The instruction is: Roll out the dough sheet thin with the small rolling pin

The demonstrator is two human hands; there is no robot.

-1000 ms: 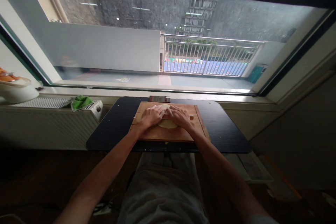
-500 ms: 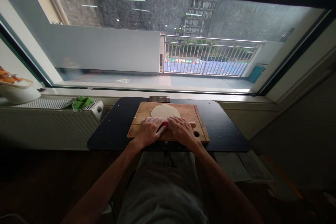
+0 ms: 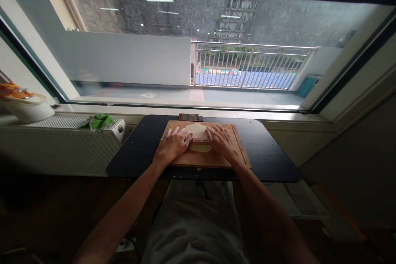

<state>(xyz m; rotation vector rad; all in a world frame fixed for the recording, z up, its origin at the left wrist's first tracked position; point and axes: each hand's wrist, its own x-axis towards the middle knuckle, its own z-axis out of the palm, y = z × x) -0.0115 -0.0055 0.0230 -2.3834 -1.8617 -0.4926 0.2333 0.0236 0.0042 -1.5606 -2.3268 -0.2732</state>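
A flat, roundish sheet of dough [image 3: 198, 131] lies on a wooden cutting board [image 3: 182, 160]. Across its middle runs a rolling pin [image 3: 201, 140], of which only a short stretch with a red and white label shows; its ends are hidden under my hands. My left hand [image 3: 176, 142] lies on the pin's left part, floury fingers stretched forward and apart. On the right part rests my right hand [image 3: 220, 138], palm down, its fingers likewise spread and extended. Neither hand has its fingers wrapped round the pin.
The board sits on a small black table [image 3: 133, 148] against the window sill. A phone-like dark slab [image 3: 191, 117] lies behind the board. To the left stands a white radiator [image 3: 77, 148] with a green cloth [image 3: 101, 121] and a pale container [image 3: 29, 107] on top.
Both hands and the rolling pin have moved forward from the dough's near edge onto its middle. The fingers reach out straighter. Dough now shows on both sides of the pin.
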